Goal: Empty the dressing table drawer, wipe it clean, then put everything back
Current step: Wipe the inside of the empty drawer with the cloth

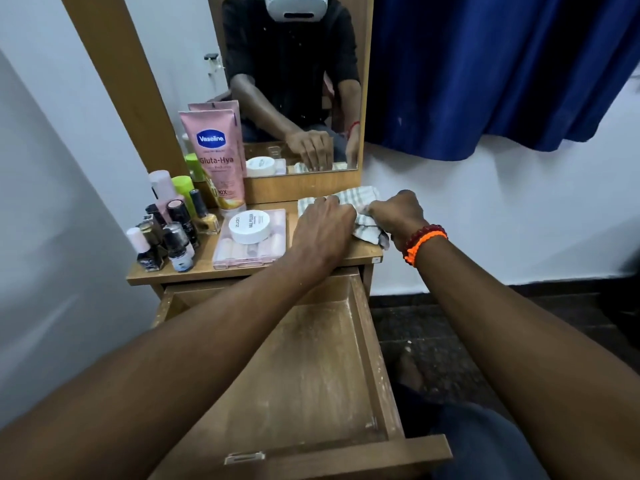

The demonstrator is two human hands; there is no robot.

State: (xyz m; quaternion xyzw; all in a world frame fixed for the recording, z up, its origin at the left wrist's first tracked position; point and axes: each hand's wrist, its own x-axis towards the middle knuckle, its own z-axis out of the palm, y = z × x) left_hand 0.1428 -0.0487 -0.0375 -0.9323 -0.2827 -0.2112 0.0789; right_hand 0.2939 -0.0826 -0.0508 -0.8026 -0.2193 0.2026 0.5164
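The wooden drawer point(374, 358) is pulled out below the table top, and its dusty floor holds nothing. A striped white-and-grey cloth point(363, 202) lies on the right part of the dressing table top point(242, 268). My left hand point(322, 230) presses on its left part with fingers curled into the fabric. My right hand point(398, 213) pinches the cloth's right edge. On the left of the top stand several nail polish bottles point(173, 230), a pink Vaseline tube point(216, 157), and a white round jar point(250, 226) on a pink flat case point(252, 251).
A mirror point(294, 81) rises behind the table top and reflects a person and both hands. A blue curtain point(502, 71) hangs at the right. A white wall lies on the left, dark floor point(450, 341) on the right, and my knee point(485, 441) beside the drawer front.
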